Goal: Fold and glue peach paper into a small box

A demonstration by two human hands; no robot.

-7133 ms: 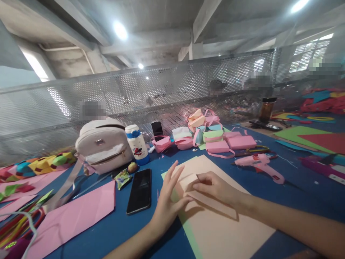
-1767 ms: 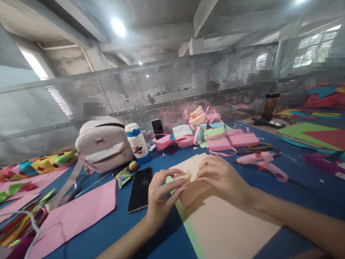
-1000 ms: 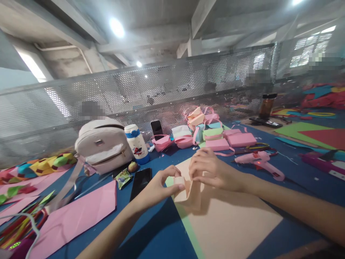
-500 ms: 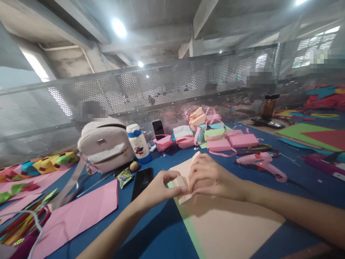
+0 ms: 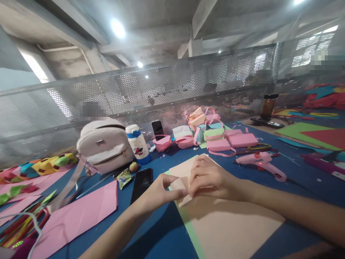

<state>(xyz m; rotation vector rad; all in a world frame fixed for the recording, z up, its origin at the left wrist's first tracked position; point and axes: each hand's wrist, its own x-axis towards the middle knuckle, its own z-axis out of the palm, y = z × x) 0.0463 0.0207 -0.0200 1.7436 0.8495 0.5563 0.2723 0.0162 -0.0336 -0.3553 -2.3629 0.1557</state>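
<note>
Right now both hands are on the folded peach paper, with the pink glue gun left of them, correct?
Wrong side: the head view shows the pink glue gun right of the left hand and the right hand, both on the folded peach paper.

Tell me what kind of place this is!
It looks like a craft workshop: a pink glue gun, sheets of coloured paper and little paper bags lie on a blue table.

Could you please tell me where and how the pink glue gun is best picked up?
I would take the pink glue gun by its handle, coming from the near right: the handle slants that way, while the nozzle points left and may be hot, given the glowing red light.
</note>
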